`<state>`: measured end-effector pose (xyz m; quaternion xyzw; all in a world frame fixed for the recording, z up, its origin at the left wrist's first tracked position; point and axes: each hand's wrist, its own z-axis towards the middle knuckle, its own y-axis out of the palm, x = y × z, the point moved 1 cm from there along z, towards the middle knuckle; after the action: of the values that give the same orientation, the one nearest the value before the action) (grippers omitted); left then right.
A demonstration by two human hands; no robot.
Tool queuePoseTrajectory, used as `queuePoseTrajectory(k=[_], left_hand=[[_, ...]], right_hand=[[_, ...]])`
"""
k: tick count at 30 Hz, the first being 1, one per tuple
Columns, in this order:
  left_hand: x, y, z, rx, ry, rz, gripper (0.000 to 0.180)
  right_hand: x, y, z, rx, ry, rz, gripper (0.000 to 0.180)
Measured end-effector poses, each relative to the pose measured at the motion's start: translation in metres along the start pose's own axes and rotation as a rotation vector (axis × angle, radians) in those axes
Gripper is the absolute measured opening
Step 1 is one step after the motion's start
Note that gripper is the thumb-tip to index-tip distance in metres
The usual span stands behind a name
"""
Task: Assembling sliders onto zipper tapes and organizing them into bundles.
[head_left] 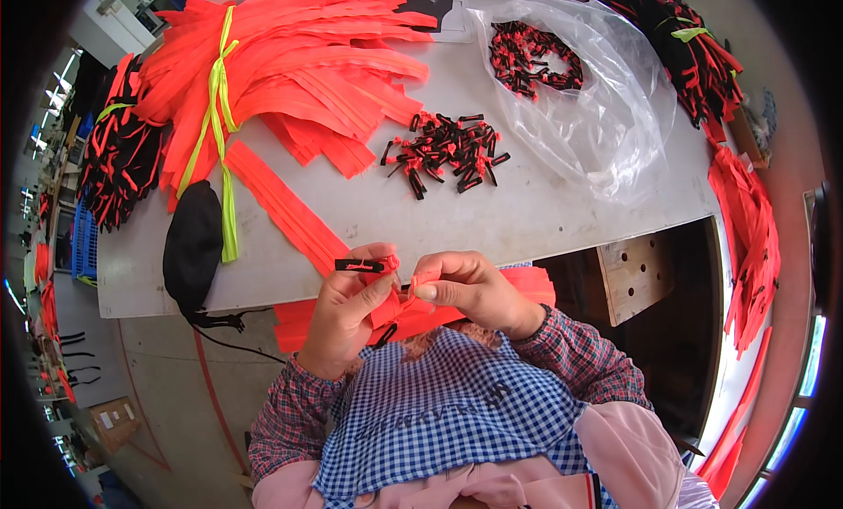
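Observation:
My left hand (342,311) is closed in a pinch at the table's front edge. Between its fingers are a zipper pull with a black tab (356,265) and an orange zipper tape (384,314). Close beside it, my right hand (481,291) pinches a bit of the orange tape between thumb and forefinger. Fingers partly hide the spot where slider and tape meet. More orange tape (531,285) lies across my lap, over a blue checked apron (439,412). Another orange zipper strip (285,212) runs from the big bundle toward my left hand.
A large orange zipper bundle (299,61), tied with a yellow-green strip (215,96), covers the table's left. Loose zipper pulls (448,149) lie mid-table. More sit in a clear plastic bag (615,114). A black pouch-like item (195,245) rests at the left edge.

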<state>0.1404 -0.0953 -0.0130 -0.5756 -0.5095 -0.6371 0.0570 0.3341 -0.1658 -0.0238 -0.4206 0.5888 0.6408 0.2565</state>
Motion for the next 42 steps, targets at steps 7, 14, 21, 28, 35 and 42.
queuePoseTrajectory(k=[7, 14, 21, 28, 35, 42], left_hand=[[0.006, 0.012, -0.002, -0.013, -0.121, 0.018, 0.034], [0.006, 0.004, 0.000, -0.114, -0.134, 0.206, 0.028], [0.016, 0.018, -0.002, -0.066, 0.142, 0.591, 0.040], [0.014, 0.016, -0.005, -0.083, 0.249, 0.850, 0.030], [0.021, 0.019, -0.005, -0.166, 0.317, 0.917, 0.024], [0.020, 0.014, -0.005, -0.199, 0.277, 0.904, 0.026]], right_hand=[[0.002, 0.001, 0.001, 0.020, 0.201, 0.272, 0.009], [0.004, 0.007, -0.003, 0.096, 0.216, 0.269, 0.007], [0.002, 0.010, 0.002, 0.136, -0.205, -0.231, 0.015], [-0.010, 0.008, -0.004, 0.065, -0.547, -0.802, 0.027], [-0.013, 0.011, -0.003, 0.056, -0.707, -0.961, 0.029], [-0.009, 0.012, -0.005, 0.051, -0.683, -0.896, 0.029]])
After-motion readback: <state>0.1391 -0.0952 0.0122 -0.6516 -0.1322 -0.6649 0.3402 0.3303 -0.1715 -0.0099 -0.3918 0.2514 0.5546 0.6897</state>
